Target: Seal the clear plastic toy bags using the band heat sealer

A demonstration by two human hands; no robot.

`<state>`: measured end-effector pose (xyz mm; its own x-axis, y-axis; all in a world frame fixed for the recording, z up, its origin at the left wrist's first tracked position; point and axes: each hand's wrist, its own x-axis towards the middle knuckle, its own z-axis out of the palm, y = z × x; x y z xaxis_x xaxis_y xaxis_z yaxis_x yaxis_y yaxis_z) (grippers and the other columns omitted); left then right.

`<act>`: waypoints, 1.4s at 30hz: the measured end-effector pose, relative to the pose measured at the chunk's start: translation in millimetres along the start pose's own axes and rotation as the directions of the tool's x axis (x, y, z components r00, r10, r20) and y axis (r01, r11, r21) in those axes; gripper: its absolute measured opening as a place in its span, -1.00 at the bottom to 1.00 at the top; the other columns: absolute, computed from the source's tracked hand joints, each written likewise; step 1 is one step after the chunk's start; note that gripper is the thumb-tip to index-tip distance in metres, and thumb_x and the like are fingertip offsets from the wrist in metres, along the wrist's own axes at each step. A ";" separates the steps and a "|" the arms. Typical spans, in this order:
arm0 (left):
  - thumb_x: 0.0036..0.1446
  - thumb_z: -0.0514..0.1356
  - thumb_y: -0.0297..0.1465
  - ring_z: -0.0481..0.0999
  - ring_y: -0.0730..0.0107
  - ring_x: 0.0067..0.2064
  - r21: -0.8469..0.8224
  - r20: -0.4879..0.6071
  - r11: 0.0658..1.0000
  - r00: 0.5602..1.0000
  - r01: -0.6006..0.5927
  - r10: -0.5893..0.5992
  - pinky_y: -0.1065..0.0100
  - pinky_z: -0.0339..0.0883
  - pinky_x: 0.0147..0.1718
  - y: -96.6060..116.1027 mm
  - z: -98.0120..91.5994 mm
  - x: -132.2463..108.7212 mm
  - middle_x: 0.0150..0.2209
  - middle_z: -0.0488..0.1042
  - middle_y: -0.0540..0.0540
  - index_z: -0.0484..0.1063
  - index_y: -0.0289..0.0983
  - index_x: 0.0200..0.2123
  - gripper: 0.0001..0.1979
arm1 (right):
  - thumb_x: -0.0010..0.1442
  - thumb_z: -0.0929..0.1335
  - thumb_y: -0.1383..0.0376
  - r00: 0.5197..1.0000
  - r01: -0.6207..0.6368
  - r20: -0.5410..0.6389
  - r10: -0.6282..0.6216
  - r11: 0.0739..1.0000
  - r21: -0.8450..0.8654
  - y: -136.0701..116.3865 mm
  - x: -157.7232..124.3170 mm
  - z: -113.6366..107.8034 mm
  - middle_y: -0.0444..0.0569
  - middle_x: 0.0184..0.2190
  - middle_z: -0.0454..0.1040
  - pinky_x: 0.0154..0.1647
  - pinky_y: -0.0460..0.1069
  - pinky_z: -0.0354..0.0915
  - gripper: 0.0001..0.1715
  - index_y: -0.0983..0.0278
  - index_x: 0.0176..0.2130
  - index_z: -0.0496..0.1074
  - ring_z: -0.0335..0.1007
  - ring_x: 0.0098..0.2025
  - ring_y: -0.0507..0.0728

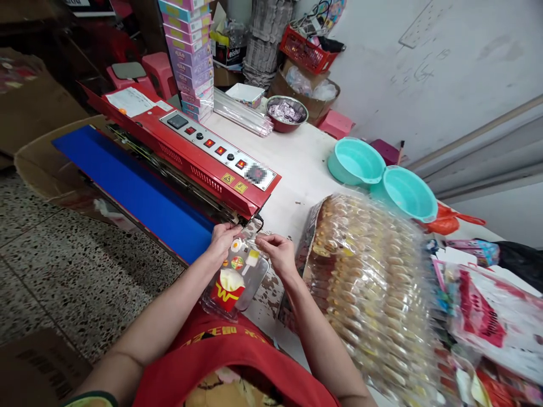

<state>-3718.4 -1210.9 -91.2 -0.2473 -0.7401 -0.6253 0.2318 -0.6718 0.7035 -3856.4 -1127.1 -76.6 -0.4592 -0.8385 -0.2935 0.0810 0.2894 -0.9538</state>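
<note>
A clear plastic packet (pixel 236 278) with a red fries-box toy and small food-shaped pieces lies at the table's near edge. My left hand (pixel 222 239) pinches its top left corner. My right hand (pixel 278 252) pinches its top right corner. The packet's top edge sits right at the feed end of the red sealing machine (pixel 203 150), beside the machine's blue conveyor belt (pixel 139 192).
A big clear bag of packed snacks (pixel 373 288) lies to the right of my hands. Two teal bowls (pixel 382 175) stand behind it. A metal bowl of wrapped sweets (pixel 286 112), clear sleeves (pixel 241 113) and stacked boxes (pixel 190 53) are at the back. Toy packets (pixel 492 316) pile at far right.
</note>
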 end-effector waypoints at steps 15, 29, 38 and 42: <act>-0.34 0.39 -0.52 0.45 0.42 -0.57 0.091 -0.209 0.995 0.976 -0.041 0.060 0.38 0.34 -0.50 46.8 -58.7 19.9 -0.55 0.48 -0.01 0.37 -0.33 -0.41 -0.66 | -0.18 0.52 0.00 0.973 0.114 -0.212 -0.093 0.989 0.089 13.4 28.6 51.2 -0.09 -0.41 0.50 -0.30 0.02 0.39 -0.40 0.23 -0.26 0.30 0.44 -0.35 0.11; 0.08 0.21 -0.23 0.40 0.06 0.06 0.800 0.125 0.190 0.469 -0.569 0.874 0.06 0.18 0.12 9.8 -62.5 -3.3 -0.05 0.48 -0.22 0.45 -0.26 -0.20 -0.73 | 0.08 0.45 0.11 0.824 0.055 -0.116 -0.554 0.282 -0.958 -30.0 4.5 -262.8 0.16 -0.10 0.42 0.10 0.30 0.16 -0.72 0.24 -0.51 0.51 0.27 0.05 0.36; 0.12 0.19 -0.24 0.49 0.23 -0.07 0.540 0.390 0.449 0.684 -0.712 0.616 0.19 0.32 -0.03 -10.4 17.1 -64.8 -0.10 0.53 -0.14 0.43 -0.23 -0.12 -0.72 | 0.08 0.47 0.15 0.758 0.485 -0.177 -0.628 0.723 -0.491 -125.8 -63.0 -196.6 0.02 -0.22 0.62 -0.04 0.14 0.42 -0.81 0.23 -0.38 0.54 0.54 -0.07 0.24; -0.03 0.33 -0.30 0.42 0.21 0.10 0.293 0.561 0.654 0.679 -0.697 0.472 0.18 0.28 0.06 9.1 63.5 -87.4 0.11 0.40 -0.20 0.24 -0.19 0.10 -0.39 | 0.03 0.51 0.22 0.821 0.513 -0.120 -0.558 0.813 -0.275 -139.9 -78.3 -170.4 0.00 -0.22 0.63 -0.04 0.13 0.44 -0.86 0.22 -0.36 0.57 0.56 -0.11 0.22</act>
<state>-3754.4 -1150.4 -8.6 -0.5867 -0.8040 0.0971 0.0479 0.0852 0.9952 -3982.5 -1023.3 90.9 -0.5285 -0.7945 0.2991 -0.4127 -0.0674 -0.9084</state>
